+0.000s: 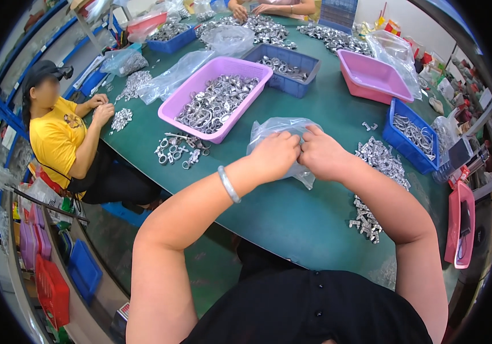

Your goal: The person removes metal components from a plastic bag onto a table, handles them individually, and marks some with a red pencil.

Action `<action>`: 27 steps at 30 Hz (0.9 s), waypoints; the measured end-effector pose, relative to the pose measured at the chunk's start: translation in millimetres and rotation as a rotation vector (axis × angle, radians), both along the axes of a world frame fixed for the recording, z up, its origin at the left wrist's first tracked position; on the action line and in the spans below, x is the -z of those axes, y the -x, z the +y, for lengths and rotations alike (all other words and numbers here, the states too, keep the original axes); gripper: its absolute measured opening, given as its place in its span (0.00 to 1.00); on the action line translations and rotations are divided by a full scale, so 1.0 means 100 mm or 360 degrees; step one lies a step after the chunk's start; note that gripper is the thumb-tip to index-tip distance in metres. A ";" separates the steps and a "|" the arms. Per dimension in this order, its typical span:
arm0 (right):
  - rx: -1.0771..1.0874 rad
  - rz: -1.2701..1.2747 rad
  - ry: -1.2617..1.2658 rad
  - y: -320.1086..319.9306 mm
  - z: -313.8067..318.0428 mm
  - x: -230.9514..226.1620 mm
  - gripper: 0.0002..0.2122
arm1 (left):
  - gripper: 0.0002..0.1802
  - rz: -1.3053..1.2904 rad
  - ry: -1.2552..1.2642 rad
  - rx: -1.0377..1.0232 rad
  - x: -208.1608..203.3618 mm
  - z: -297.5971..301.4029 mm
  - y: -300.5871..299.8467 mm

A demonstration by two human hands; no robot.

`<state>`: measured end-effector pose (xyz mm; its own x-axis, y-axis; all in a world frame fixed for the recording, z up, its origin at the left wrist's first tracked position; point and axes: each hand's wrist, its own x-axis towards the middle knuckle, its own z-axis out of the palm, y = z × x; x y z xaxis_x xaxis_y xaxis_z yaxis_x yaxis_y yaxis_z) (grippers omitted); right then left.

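Over the green table, a clear plastic bag (280, 124) hangs between my two hands. My left hand (277, 153), with a pale bangle on its wrist, has its fingers closed on the bag's edge. Close against it, my right hand (323, 155) pinches the bag too; the fingertips are partly hidden. What the bag contains, if anything, I cannot make out. Beyond my left hand stands a lilac basket (168, 112) heaped with metal ring-shaped clamps (211, 103). A few loose clamps (171, 152) lie before it. Small metal pieces (380, 163) are piled beside my right forearm.
A blue bin (294, 86) with metal parts, a pink basket (372, 86) and another blue bin (398, 123) of metal rings stand farther back and right. At the left, a person in a yellow shirt (57, 135) handles small parts. Another person's hands (252, 10) are at the far edge.
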<state>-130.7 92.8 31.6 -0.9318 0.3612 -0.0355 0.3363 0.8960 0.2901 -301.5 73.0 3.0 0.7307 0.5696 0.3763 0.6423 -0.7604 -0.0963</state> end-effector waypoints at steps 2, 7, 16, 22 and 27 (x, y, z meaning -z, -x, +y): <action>-0.0139 0.0161 -0.0094 0.07 -0.03 -0.07 0.04 | 0.12 0.0020 0.0411 -0.0174 -0.04 0.12 0.10; -0.0226 -0.0003 -0.0087 0.05 -0.06 -0.11 0.04 | 0.20 0.0104 0.0639 -0.0708 -0.13 0.17 0.14; 0.0061 -0.0042 0.0232 -0.27 0.03 0.17 0.17 | 0.33 0.0259 0.0710 -0.0792 -0.08 0.29 0.03; -0.0245 0.0976 0.0374 -0.38 -0.09 -0.15 0.24 | 0.14 -0.0504 0.0604 -0.0218 -0.06 0.13 0.14; 0.0220 0.1115 0.0237 -1.14 -0.44 -0.30 0.15 | 0.13 -0.0541 0.0496 -0.0263 -0.27 -0.17 -0.02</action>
<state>-16.6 48.8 62.0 -0.7002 0.5151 0.4944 0.5112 0.8451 -0.1564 -300.0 55.9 30.5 0.4864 0.7910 0.3711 0.7124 -0.6050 0.3557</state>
